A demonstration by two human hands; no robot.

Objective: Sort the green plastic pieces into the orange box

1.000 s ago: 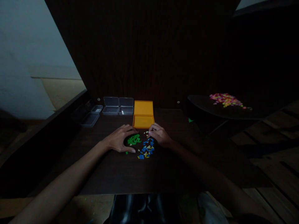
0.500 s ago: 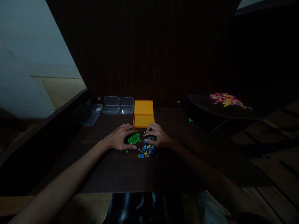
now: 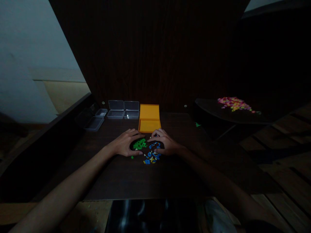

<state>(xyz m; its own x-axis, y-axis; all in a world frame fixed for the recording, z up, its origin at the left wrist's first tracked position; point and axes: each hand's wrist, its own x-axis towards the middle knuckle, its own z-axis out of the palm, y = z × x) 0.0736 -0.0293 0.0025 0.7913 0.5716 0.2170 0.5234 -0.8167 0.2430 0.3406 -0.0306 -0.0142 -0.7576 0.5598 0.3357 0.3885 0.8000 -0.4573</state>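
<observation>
On a dark wooden table (image 3: 136, 178) lie a small heap of green bricks (image 3: 139, 144) and, right of it, a mixed scatter of blue, yellow and white bricks (image 3: 152, 156). My left hand (image 3: 125, 144) rests on the table, fingers curved round the left side of the green heap, holding nothing. My right hand (image 3: 164, 145) lies over the upper right of the mixed scatter, its fingers spread and bent down onto the bricks. Just beyond both hands stands an open orange box (image 3: 149, 118).
Clear plastic boxes (image 3: 123, 110) with open lids stand left of the orange box, with more clear boxes (image 3: 94, 120) further left. A heap of pink and yellow pieces (image 3: 234, 104) lies on a dark shelf at the right. One green piece (image 3: 198, 124) lies apart.
My right hand has slid left and down over the blue and yellow bricks, closer to the left hand. My left hand stays put round the green heap.
</observation>
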